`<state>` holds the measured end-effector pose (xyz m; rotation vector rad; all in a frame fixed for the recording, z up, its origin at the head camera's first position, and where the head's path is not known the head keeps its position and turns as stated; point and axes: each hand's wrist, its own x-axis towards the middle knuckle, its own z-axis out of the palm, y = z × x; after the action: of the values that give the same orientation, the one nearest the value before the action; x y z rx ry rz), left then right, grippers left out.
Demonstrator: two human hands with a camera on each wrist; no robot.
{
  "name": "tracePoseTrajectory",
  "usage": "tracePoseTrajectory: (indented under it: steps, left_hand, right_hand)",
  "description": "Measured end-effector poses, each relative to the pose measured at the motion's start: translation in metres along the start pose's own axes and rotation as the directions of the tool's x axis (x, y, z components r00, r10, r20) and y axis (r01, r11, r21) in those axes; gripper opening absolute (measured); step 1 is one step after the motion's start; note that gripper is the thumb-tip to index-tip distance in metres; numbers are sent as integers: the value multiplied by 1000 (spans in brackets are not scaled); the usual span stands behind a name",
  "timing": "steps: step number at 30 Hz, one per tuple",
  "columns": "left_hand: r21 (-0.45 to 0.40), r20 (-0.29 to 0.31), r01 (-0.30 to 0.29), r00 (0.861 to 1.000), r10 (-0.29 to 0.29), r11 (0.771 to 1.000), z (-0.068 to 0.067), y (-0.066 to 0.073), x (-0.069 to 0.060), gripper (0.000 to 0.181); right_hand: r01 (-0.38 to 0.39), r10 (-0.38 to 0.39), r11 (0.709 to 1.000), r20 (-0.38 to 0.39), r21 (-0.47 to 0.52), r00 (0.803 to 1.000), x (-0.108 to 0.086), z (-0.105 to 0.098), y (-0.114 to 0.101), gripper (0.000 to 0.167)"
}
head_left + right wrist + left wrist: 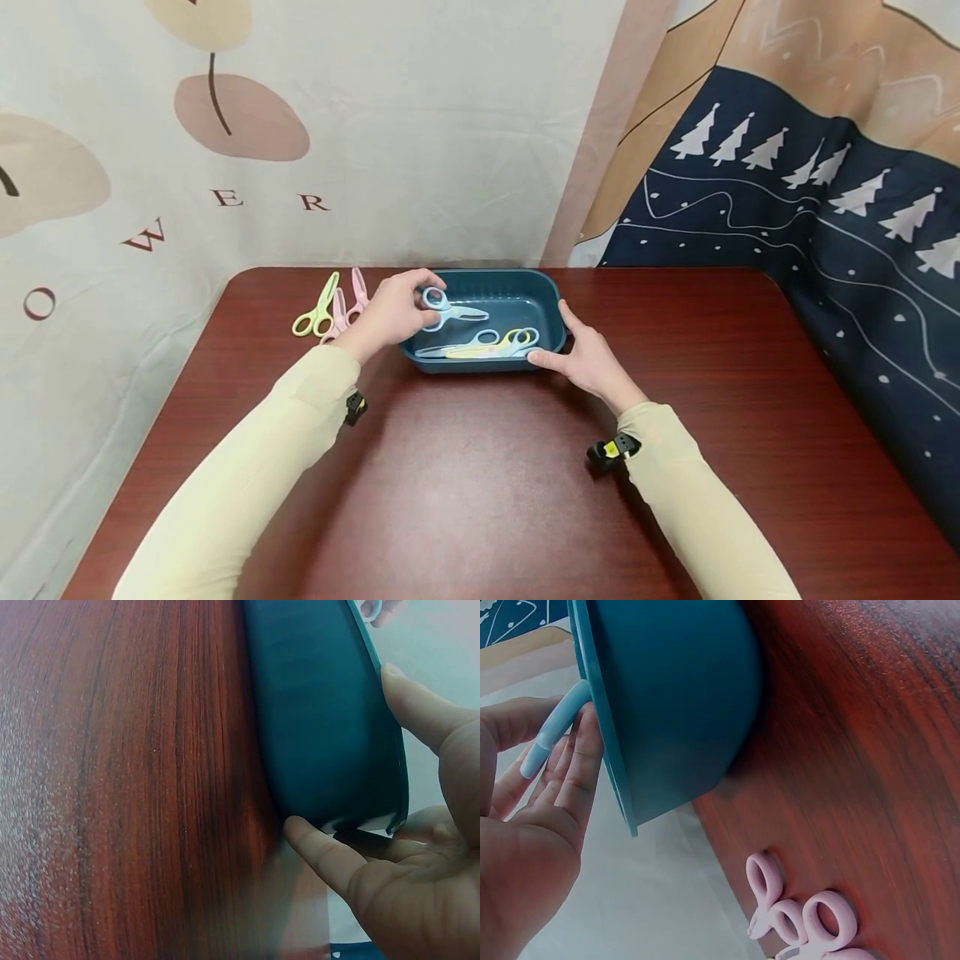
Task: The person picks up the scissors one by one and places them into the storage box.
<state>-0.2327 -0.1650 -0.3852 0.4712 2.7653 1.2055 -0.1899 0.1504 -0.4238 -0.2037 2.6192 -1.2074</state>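
A pair of light-blue scissors (467, 314) is held over the left part of a dark teal tray (517, 310), its long axis running roughly along the tray's length. The blades point right, the finger rings left into the left hand (396, 307). That hand is partly closed, thumb and fingertips pinching the ring end, which stands just beside the tray's rim in the left wrist view.

Inside the tray, more scissors lie along the near wall, rings right and blades left, opposite to the held pair. At least one is yellow (467, 353) and one blue (431, 352); they overlap, so the exact count cannot be told.

The right hand (592, 357) is spread around the tray's near right corner and grips it, thumb at the rim and fingers against the outside.

Left of the tray, three scissors lie on the red-brown table (465, 467): one yellow-green pair (322, 308) and two pink pairs (360, 287), partly hidden by the left hand. All three point their blades toward the pale wall cloth (420, 125), the yellow-green pair leaning right and the pink ones left.
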Motion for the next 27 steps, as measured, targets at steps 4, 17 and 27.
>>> tracePoseTrajectory:
  steps: [4,17,27]
  left_hand:
    - [22,28,15,999,-16,1000,1,2,4,40]
    - [31,126,81,988,-84,996,3,5,7,42]
    - [154,176,55,981,-82,987,7,-1,15,39]
  right_hand:
    - [-4,4,1000,2,0,1000,0,-1,0,108]
    - [5,-5,1000,-5,4,1000,-1,0,2,108]
    - [-3,3,1000,8,12,1000,-1,-1,2,108]
